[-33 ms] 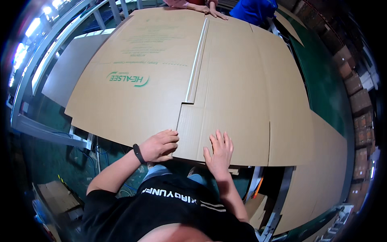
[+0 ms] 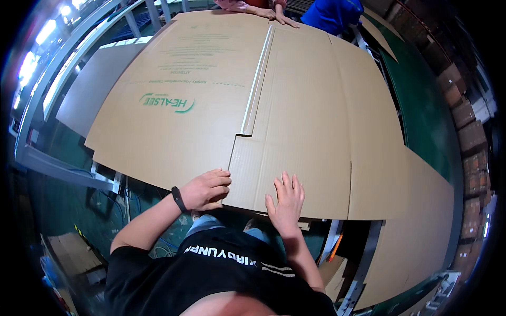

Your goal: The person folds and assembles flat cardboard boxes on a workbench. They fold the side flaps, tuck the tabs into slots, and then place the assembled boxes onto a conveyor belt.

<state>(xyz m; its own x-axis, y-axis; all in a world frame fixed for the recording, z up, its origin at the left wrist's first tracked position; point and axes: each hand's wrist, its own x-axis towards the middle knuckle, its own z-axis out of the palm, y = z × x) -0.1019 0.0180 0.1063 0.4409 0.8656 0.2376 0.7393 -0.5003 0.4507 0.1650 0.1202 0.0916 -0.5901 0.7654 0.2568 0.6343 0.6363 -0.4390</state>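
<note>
A broad brown cardboard sheet [image 2: 311, 105] lies flat in front of me, with green print on its left panel. A white-edged strip [image 2: 256, 79] runs along its middle, and a narrow slit continues from it to the near edge. My left hand [image 2: 206, 190] rests at that near edge, left of the slit. Its fingers lie over the board and its thumb is by the edge. Right of the slit, my right hand [image 2: 286, 203] lies palm down on the cardboard, fingers stretched and thumb apart. Neither hand lifts the sheet.
Across the sheet, another person's hands [image 2: 274, 16] rest on the far edge, beside a blue-clad figure [image 2: 332, 15]. A metal frame [image 2: 68, 176] stands at left. More cardboard [image 2: 406, 242] lies at right, and stacked boxes [image 2: 472, 137] line the far right.
My left hand and the near end of the slit sit very slightly farther left. Otherwise the hands and the cardboard look the same.
</note>
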